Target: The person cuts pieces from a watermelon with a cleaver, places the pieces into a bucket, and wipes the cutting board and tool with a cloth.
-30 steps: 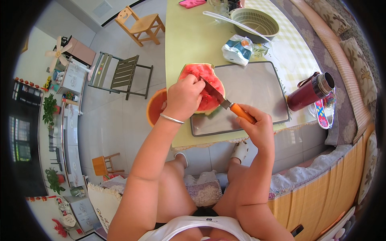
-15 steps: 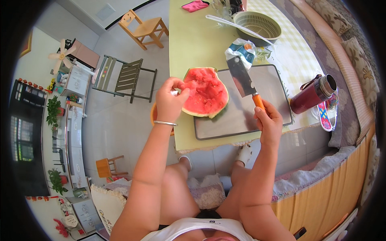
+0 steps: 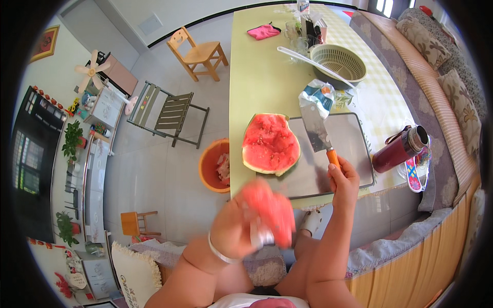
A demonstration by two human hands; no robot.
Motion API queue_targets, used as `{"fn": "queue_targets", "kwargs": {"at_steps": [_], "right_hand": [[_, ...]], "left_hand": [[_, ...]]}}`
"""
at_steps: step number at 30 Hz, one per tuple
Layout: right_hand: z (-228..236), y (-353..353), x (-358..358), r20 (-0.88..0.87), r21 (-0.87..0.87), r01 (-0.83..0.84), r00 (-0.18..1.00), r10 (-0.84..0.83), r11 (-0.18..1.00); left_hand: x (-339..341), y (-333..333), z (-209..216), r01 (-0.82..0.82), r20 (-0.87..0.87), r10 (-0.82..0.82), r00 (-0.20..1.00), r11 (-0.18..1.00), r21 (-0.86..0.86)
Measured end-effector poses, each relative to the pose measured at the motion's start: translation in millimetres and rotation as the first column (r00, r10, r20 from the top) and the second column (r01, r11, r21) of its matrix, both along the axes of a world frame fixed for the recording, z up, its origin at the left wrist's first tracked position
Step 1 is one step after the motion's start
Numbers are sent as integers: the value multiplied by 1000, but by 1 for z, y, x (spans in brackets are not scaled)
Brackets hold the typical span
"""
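Close to my body, my left hand [image 3: 231,226] is raised with a chunk of red watermelon flesh [image 3: 275,210] in its fingers; both are smeared by motion. Something small and whitish shows below the chunk, too blurred to name. My right hand [image 3: 343,182] grips the orange handle of a kitchen knife [image 3: 317,131], its broad blade pointing away from me over the metal cutting board [image 3: 336,154]. A cut watermelon piece [image 3: 272,146], its red face up and hollowed in the middle, lies over the board's left edge and the table.
An orange bin [image 3: 208,167] with scraps stands left of the table. Behind the board are a crumpled packet [image 3: 317,97] and a grey-green strainer basin [image 3: 336,64] with a white utensil across it. A dark red thermos [image 3: 400,151] lies tilted at right. Chairs stand on the left floor.
My left hand has come away from the watermelon, back toward me, carrying a chunk of flesh. The view has shifted, showing the bin. My right hand still holds the knife over the board.
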State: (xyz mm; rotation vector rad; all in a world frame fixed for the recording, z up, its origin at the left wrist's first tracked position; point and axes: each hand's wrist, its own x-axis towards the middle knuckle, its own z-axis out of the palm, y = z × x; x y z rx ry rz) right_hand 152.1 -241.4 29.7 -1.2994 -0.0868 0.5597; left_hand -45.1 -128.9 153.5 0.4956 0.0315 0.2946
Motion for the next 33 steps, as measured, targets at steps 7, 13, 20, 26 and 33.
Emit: {"fn": "queue_targets", "kwargs": {"at_steps": [7,13,20,26,33], "right_hand": [[-6,-2,1,12,6,-6,1000,6,1000],[-7,3,-4,-9,18,-27,1000,27,999],[-13,-7,7,17,-4,19,1000,-19,1000],[-12,6,-2,-7,18,-27,1000,27,999],[-12,8,-3,10,-20,13,1000,-13,1000]], "left_hand": [[-25,-29,9,406,176,-392,903,912,-53],[-19,-36,0,336,359,-386,850,921,196],[-22,-32,61,251,-159,-202,966,876,411],[-32,-36,-9,424,291,-395,871,905,-43],[-37,-44,-22,298,210,-282,936,953,-47]]}}
